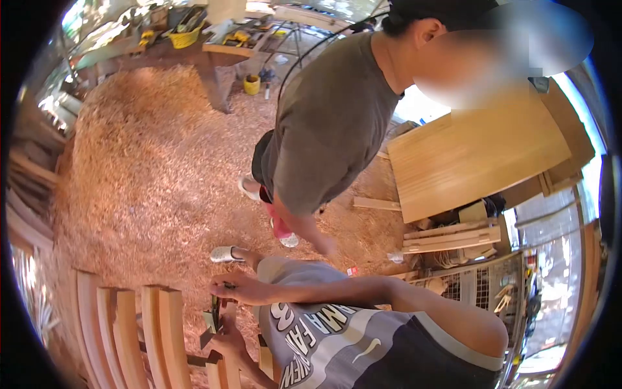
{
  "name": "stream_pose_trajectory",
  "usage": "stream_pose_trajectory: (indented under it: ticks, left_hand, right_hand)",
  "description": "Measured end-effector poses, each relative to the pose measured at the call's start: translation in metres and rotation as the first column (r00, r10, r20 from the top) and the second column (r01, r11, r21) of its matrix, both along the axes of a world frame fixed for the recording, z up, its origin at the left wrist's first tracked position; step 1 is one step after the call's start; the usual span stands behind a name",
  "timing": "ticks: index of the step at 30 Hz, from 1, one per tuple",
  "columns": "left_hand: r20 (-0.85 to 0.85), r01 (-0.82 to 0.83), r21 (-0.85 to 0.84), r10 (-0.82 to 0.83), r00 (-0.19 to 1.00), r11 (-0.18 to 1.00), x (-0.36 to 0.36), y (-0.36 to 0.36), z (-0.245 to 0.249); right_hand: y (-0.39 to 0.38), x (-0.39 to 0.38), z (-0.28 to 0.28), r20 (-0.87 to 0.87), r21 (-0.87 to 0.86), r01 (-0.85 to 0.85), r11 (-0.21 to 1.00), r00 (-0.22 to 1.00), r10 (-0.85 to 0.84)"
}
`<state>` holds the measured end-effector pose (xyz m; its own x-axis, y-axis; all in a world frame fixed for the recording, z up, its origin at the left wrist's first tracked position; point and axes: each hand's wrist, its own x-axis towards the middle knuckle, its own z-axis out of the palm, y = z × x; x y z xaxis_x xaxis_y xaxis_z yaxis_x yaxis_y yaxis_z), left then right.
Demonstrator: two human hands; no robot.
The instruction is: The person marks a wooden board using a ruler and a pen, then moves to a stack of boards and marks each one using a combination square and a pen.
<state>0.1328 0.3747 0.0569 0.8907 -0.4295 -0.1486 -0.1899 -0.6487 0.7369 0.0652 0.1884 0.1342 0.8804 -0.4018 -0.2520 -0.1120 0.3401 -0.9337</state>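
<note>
My right hand (pixel 241 289) is closed with its fingers bent around a slim dark pencil-like thing (pixel 228 285). Just below it, my left hand (pixel 228 332) is closed around a small flat tool with straight edges (pixel 208 321), which looks like a try square. My fingers partly cover it, so its full shape is hidden. Both hands are close together, beside several upright wooden pieces (pixel 172 337) standing in a row at the lower left. Shorter wooden ends (pixel 216 373) show below my left hand.
A person in a dark shirt (pixel 337 123) stands close ahead, one arm hanging down. Wood shavings (pixel 149 162) cover the ground. A large wooden panel (pixel 479 155) leans at the right, above stacked boards (pixel 453 240). Tools and a yellow basket (pixel 184 39) sit on a bench behind.
</note>
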Motion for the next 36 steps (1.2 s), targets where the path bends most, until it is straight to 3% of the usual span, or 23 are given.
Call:
stream_pose_trajectory:
  ticks: [2,5,7,9,10,11,12,13,14,16,20,23,28,29,31,32,33,35,36]
  left_hand:
    - [-0.023,0.01,0.012,-0.01,1.0,1.0,0.0,-0.004,0.003]
    - [0.016,0.028,-0.039,-0.028,0.999,0.999,0.0,-0.008,0.009]
    - [0.159,0.027,0.034,-0.032,0.987,0.999,-0.003,-0.013,0.023]
    - [0.184,0.083,-0.153,-0.054,0.981,0.985,0.007,-0.008,-0.015]
    - [0.012,0.083,-0.284,-0.083,0.997,0.955,0.009,-0.002,-0.028]
    - [-0.068,0.113,-0.227,-0.131,0.989,0.967,0.011,-0.005,-0.013]
    - [0.061,0.169,-0.056,-0.165,0.984,0.984,0.019,0.007,-0.055]
    - [-0.129,0.093,-0.15,-0.113,0.985,0.984,0.016,-0.001,-0.027]
    - [-0.18,0.031,-0.254,-0.079,0.981,0.967,0.015,-0.008,-0.012]
    - [-0.155,0.08,-0.159,-0.105,0.982,0.984,0.024,-0.003,-0.023]
    - [-0.172,0.131,-0.166,-0.16,0.972,0.977,0.036,-0.001,0.012]
    - [-0.11,0.137,-0.209,-0.162,0.981,0.968,0.036,0.0,0.006]
    - [-0.212,0.12,-0.236,-0.171,0.962,0.964,0.041,0.006,0.008]
    - [-0.236,0.134,-0.262,-0.198,0.951,0.956,0.041,0.005,0.007]
    - [-0.221,0.167,-0.313,-0.242,0.945,0.935,0.044,0.008,0.0]
    - [-0.174,0.175,-0.306,-0.236,0.956,0.936,0.042,0.007,-0.009]
    - [-0.128,0.18,-0.295,-0.226,0.966,0.938,0.041,0.005,-0.016]
    - [0.031,0.236,-0.294,-0.237,0.971,0.926,0.041,0.005,-0.015]
    - [0.006,0.219,-0.298,-0.228,0.974,0.929,0.04,0.005,-0.014]
  right_hand:
    - [0.002,0.003,-0.002,-0.088,-0.125,0.0,0.992,0.996,-0.011]
    - [-0.002,0.001,-0.002,-0.176,-0.172,-0.067,0.983,0.984,0.036]
    - [-0.004,-0.001,0.002,-0.196,-0.181,-0.094,0.979,0.979,0.057]
    - [-0.004,0.001,0.001,-0.241,-0.135,-0.042,0.99,0.971,0.008]
    - [-0.003,-0.001,-0.003,-0.128,-0.257,-0.005,0.966,0.991,-0.029]
    - [-0.005,0.001,-0.014,-0.089,-0.264,0.012,0.964,0.995,-0.037]
    - [-0.006,0.003,-0.026,-0.05,-0.27,0.029,0.962,0.998,-0.044]
    - [-0.007,0.004,-0.035,-0.011,-0.275,0.046,0.96,0.999,-0.051]
    - [-0.012,0.008,-0.036,-0.089,-0.092,0.055,0.994,0.994,-0.063]
    - [-0.023,0.005,-0.046,-0.221,-0.019,-0.039,0.999,0.975,0.033]
    - [-0.02,0.005,-0.007,-0.256,-0.069,-0.025,0.997,0.967,0.006]
    - [-0.025,0.006,-0.006,-0.249,-0.017,-0.042,0.999,0.968,0.036]
    - [-0.021,0.002,0.007,-0.311,0.039,-0.028,0.999,0.95,0.039]
    - [-0.017,-0.002,0.003,-0.352,-0.093,0.034,0.995,0.934,-0.065]
    - [-0.018,-0.008,-0.017,-0.33,-0.178,0.092,0.98,0.932,-0.148]
    - [-0.026,-0.015,-0.033,-0.294,-0.123,0.1,0.987,0.947,-0.133]
    - [-0.039,-0.018,-0.038,-0.48,-0.418,-0.219,0.882,0.877,-0.01]
    - [-0.056,-0.026,-0.057,-0.376,-0.412,-0.231,0.882,0.924,0.066]
    - [-0.068,-0.029,-0.068,-0.303,-0.428,-0.197,0.882,0.951,0.065]
